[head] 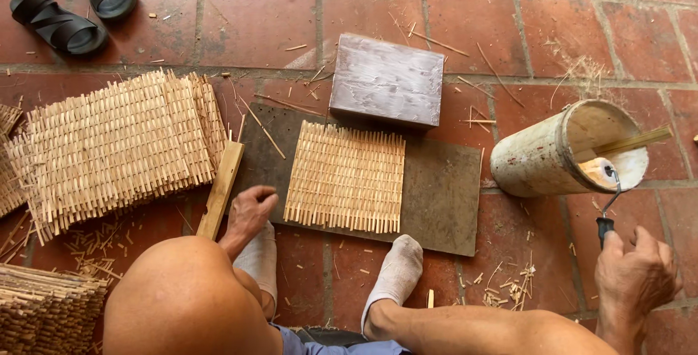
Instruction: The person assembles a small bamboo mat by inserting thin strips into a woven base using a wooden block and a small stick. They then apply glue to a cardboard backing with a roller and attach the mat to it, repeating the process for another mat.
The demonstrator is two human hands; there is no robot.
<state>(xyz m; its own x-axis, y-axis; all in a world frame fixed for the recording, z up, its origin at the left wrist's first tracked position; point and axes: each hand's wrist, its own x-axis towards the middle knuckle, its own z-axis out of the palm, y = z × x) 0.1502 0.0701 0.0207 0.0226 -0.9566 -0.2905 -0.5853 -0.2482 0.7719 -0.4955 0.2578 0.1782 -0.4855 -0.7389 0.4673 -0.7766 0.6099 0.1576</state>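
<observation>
Bamboo mat: pale woven bamboo mat (345,177), roughly square, lies flat on a dark board (436,195) on the floor, right in front of the person's socked feet (396,275). Strip ends stick out like a fringe along the near and far edges.
Left hand: left hand (249,209) sits loosely curled, holding nothing, knuckles down at the board's near left corner. The mat is just to its right, so this is the nearer hand.
Right hand: right hand (636,275) is closed round the dark handle of a small paint roller (603,180), well apart from the mat, off to the right.
Roller and tub: the roller head sits at the mouth of a white cylindrical tub (560,155) tipped on its side, with a bamboo stick (632,142) poking out. From there the mat lies to the left.
Wood bits: a flat wooden slat (222,188) leans beside the left hand; a grey wooden block (387,80) rests on the board's far edge.
Further out: a stack of finished mats (116,144) on the left, black sandals (73,9) at the far left, all on a red tile floor (254,13).
</observation>
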